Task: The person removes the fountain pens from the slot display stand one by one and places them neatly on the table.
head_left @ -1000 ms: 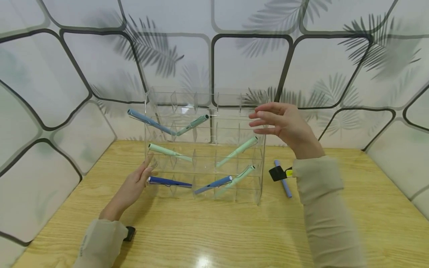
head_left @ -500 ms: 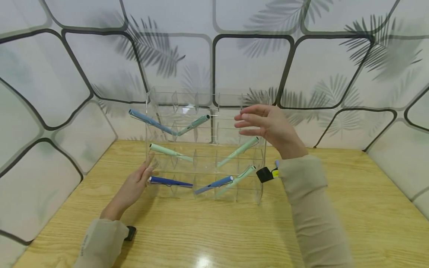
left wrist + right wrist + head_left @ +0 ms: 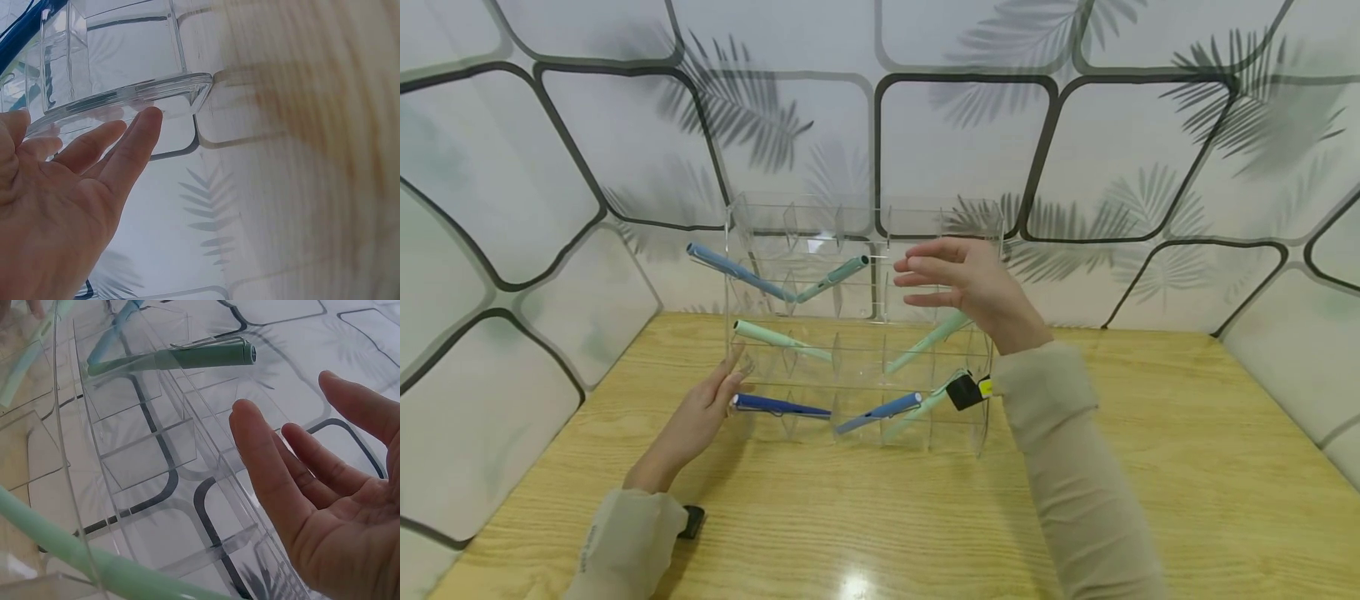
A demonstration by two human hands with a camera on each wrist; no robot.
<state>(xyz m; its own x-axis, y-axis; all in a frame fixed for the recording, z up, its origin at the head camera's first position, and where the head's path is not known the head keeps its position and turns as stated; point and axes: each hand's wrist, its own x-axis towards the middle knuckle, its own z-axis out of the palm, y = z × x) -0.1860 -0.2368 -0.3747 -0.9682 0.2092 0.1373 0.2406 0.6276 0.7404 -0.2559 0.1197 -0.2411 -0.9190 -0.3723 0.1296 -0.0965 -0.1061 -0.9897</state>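
In the head view a clear acrylic rack (image 3: 859, 367) stands on the table with several capped pens slanting in its compartments. My left hand (image 3: 696, 421) touches the rack's left side, its fingers stretched along the clear side panel (image 3: 137, 94) in the left wrist view. My right hand (image 3: 973, 283) is in front of the rack's upper right, fingers loosely spread and holding nothing. To its left a teal pen (image 3: 832, 279) meets a blue pen (image 3: 741, 272) in a V. A mint pen (image 3: 925, 342) lies below the right hand, partly covered by it.
Lower in the rack are another mint pen (image 3: 782, 340), a dark blue pen (image 3: 781, 407), a mid-blue pen (image 3: 880, 412) and a third mint pen (image 3: 917, 417). A wood-grain table (image 3: 850, 517) lies beneath, with a patterned backdrop (image 3: 962, 150) close behind.
My right hand has moved left across the upper right of the rack. Its sleeve now covers the lilac pen lying on the table. The left hand and the racked pens stay put.
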